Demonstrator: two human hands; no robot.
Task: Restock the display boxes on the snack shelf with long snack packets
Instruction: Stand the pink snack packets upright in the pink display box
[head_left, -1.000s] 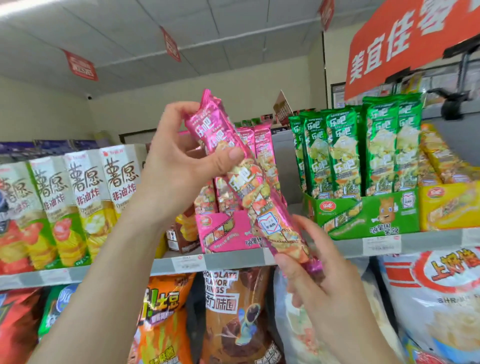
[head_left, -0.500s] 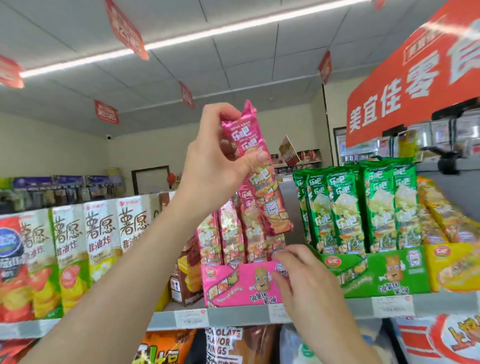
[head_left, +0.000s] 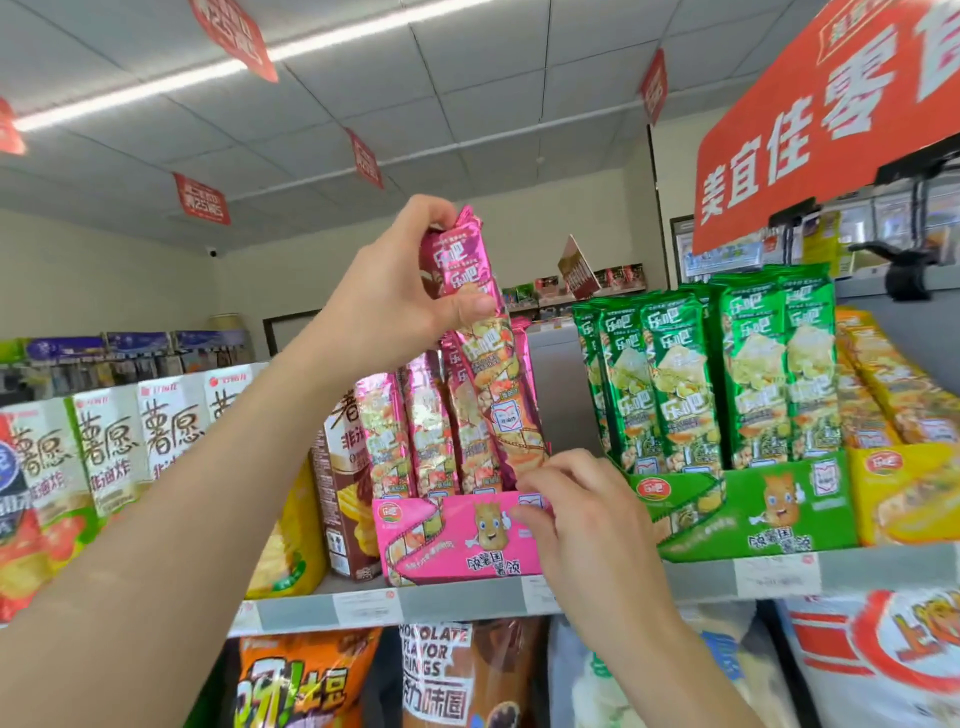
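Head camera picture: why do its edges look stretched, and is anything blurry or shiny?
Head view: the wide lens stretches the edges, so the shelf edge runs slanted; head view: the red sign at the right is smeared, while the pink packet in the left hand reads sharp; head view: foil packets in the pink box glint under the ceiling light.
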